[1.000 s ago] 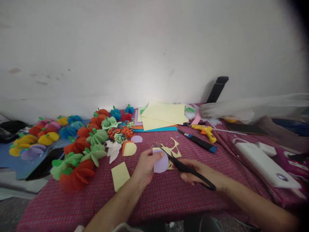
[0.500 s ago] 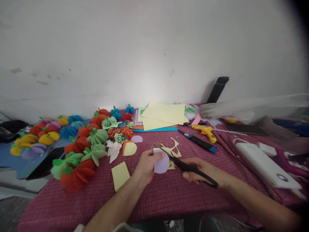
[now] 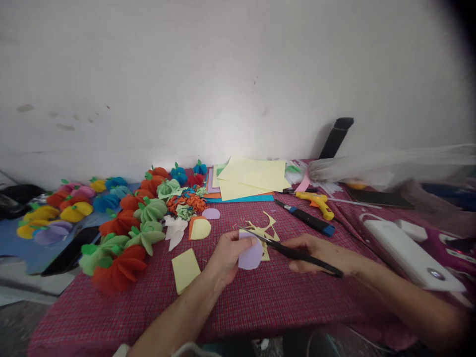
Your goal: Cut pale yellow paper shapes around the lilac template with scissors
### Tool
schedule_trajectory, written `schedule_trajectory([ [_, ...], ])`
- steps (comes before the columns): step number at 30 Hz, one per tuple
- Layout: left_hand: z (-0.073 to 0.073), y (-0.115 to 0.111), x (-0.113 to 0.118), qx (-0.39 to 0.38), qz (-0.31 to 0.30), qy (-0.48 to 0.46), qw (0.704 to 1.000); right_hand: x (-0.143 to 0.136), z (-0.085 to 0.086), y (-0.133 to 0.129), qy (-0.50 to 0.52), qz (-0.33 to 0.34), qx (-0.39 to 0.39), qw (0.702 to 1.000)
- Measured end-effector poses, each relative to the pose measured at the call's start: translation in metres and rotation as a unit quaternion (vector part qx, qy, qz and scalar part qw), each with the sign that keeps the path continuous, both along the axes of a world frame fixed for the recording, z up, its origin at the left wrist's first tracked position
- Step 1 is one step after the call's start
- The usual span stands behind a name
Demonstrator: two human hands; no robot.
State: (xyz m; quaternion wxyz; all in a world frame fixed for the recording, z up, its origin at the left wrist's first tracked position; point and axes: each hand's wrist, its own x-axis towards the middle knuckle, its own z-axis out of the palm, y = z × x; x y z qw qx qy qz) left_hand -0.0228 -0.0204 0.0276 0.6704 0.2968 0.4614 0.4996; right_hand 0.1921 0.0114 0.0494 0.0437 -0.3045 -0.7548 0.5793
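A craft corner, whether in a home or workshop unclear: scissors (image 3: 308, 258) held over a checked tablecloth (image 3: 290, 307) by a scuffed white wall (image 3: 238, 74), with many colourful pumpkins (image 3: 150, 210), coloured sheets (image 3: 253, 176), scraps (image 3: 189, 202), a glue gun (image 3: 315, 202) and a knife (image 3: 310, 219).

A yellow glue gun (image 3: 325, 209) is laid near a knife (image 3: 311, 221). A white device (image 3: 409, 254) is placed at right. Coloured pumpkins (image 3: 150, 211) are massed at left. A black bar (image 3: 336, 139) is tilted before the wall (image 3: 238, 79).
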Motion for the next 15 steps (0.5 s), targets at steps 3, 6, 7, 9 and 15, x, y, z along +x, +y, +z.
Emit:
schedule_trajectory([
  [3,-0.002,0.000,0.000,0.002,-0.005,0.004,1.000,0.001,0.004,0.001,-0.017,0.006,0.008,1.000],
  [6,-0.003,0.000,-0.001,0.005,-0.014,0.005,1.000,0.003,0.006,0.003,-0.025,0.015,0.025,0.999],
  [7,-0.003,0.000,0.000,0.005,-0.018,0.005,1.000,0.003,0.006,0.005,-0.026,0.021,0.035,0.999],
  [9,-0.003,0.000,0.000,0.004,-0.028,0.006,1.000,0.005,0.009,0.007,-0.028,0.033,0.053,0.998],
  [15,-0.002,-0.001,0.000,-0.004,-0.046,0.007,0.999,0.008,0.016,0.012,-0.034,0.051,0.049,0.997],
])
